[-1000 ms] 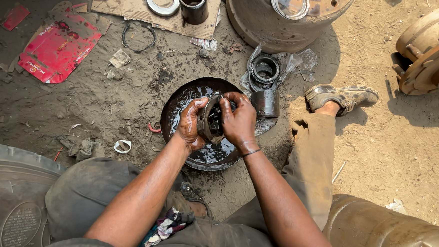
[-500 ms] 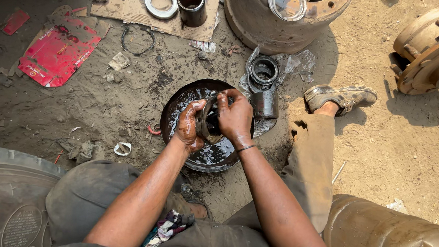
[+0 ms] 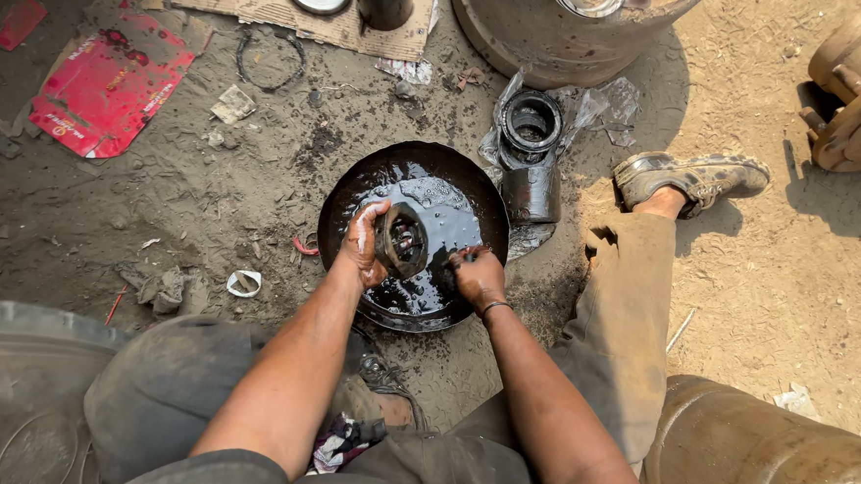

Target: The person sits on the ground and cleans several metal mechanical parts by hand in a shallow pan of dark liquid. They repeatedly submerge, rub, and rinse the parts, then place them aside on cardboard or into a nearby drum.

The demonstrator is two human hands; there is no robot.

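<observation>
The left hand [image 3: 362,240] grips a round metal bearing [image 3: 401,240], fingers wrapped around its rim, holding it upright over the middle of a dark pan [image 3: 355,184] of black oily liquid. The right hand [image 3: 476,274] dips into the liquid near the pan's right edge, fingers curled down; whether it pinches anything cannot be told. The pan sits on dirt ground [image 3: 207,191]. Touching the pan's upper right edge stands a black metal sleeve [image 3: 531,164] on crumpled clear plastic. A dusty shoe [image 3: 694,177] rests well to the right. A flattened red carton [image 3: 100,82] lies toward the upper left, and a small white ring [image 3: 244,282] lies left of the pan.
</observation>
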